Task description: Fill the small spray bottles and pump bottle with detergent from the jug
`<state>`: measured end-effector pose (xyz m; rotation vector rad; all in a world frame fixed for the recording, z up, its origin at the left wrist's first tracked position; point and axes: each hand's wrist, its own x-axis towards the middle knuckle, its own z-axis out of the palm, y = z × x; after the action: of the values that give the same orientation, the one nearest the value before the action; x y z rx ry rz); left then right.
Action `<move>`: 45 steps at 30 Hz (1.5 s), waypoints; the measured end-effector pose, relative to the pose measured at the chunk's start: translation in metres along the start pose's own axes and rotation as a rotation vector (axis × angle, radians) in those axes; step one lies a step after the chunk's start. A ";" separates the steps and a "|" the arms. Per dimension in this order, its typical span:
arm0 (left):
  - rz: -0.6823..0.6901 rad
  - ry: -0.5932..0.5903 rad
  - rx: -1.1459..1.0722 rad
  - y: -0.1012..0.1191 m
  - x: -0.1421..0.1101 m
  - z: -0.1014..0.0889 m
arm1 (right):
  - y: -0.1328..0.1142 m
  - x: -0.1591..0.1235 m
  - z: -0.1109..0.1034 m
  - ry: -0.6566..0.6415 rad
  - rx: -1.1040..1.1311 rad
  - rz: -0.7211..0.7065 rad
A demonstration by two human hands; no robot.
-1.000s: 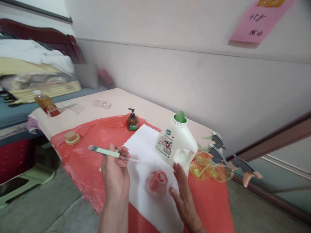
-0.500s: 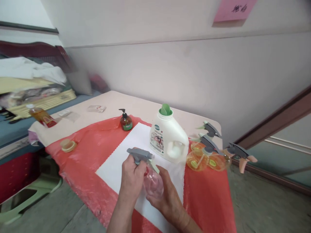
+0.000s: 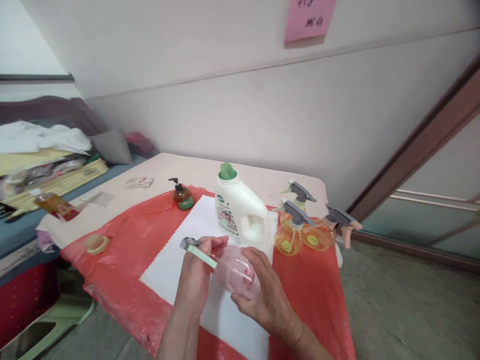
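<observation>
A clear pink spray bottle (image 3: 236, 272) lies tipped on its side between my hands, above the white sheet (image 3: 168, 265). My left hand (image 3: 198, 267) is closed round its grey spray head, whose pale green trigger points toward me. The fingers of my right hand (image 3: 268, 295) wrap round the bottle's base end. Just beyond them stands a large white detergent jug (image 3: 243, 210) with a green spout in its open neck. Right of the jug is a group of spray bottles (image 3: 288, 237) with orange-yellow liquid and grey heads.
A red plastic cover (image 3: 123, 235) lies over the table (image 3: 202, 165). On it are a brown pump bottle (image 3: 183, 196) and a small round lid (image 3: 96, 244). A bottle of amber liquid (image 3: 56, 205) lies at the left edge. A green stool (image 3: 56, 320) stands on the floor left.
The pink spray bottle has turned from nearly upright onto its side, its head now pointing left. My right hand has shifted to its base end. The camera view has swung slightly right.
</observation>
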<state>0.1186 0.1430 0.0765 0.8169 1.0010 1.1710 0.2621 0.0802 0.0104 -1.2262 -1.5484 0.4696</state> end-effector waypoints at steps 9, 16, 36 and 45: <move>0.058 0.065 -0.154 -0.009 0.001 0.002 | -0.008 0.001 0.008 -0.091 0.982 0.761; 0.045 0.305 -0.287 0.001 0.007 -0.008 | -0.019 -0.002 0.010 -0.086 1.065 0.575; -0.019 0.195 -0.344 0.002 0.009 -0.011 | -0.014 -0.012 0.020 -0.120 0.865 0.714; -0.025 0.258 -0.350 0.000 0.009 -0.011 | -0.016 -0.013 0.015 -0.197 0.791 0.772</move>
<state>0.1092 0.1517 0.0712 0.3818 0.9730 1.4048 0.2404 0.0672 0.0111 -1.0981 -0.8110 1.5681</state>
